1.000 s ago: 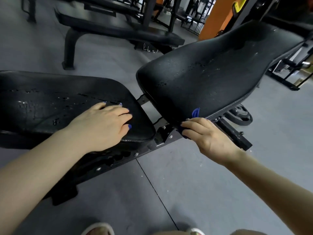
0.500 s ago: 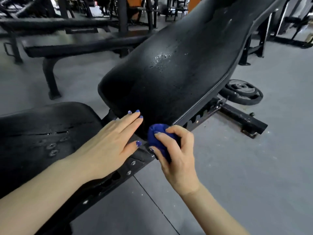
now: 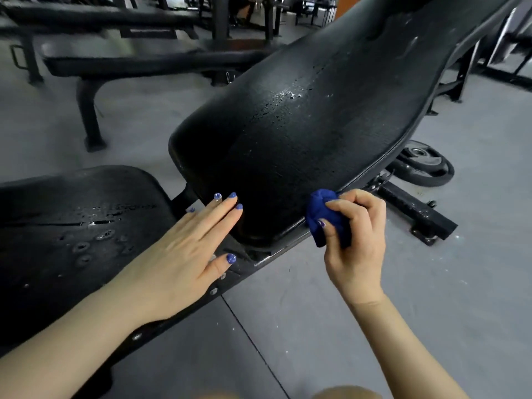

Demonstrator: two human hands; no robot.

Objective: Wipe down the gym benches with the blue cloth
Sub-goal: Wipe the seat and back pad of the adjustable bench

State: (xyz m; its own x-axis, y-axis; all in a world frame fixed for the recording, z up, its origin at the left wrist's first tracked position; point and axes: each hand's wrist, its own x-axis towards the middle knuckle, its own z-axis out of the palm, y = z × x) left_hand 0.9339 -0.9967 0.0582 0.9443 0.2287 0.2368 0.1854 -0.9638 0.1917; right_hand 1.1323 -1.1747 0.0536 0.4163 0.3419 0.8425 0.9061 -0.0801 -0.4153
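Head view: gripping balled blue cloth [image 3: 324, 217] in right hand [image 3: 355, 237] at backrest pad [image 3: 302, 133] lower edge; laying left hand [image 3: 184, 249] flat, fingers straight together. Judging from droplets remaining on backrest and seat pad [image 3: 72, 226]: wiping mostly left.

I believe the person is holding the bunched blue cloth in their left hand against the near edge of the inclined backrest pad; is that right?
Not quite: the head view shows the bunched blue cloth gripped in the right hand, not the left. The left hand lies flat and holds nothing. The cloth is indeed at the near edge of the inclined backrest pad.
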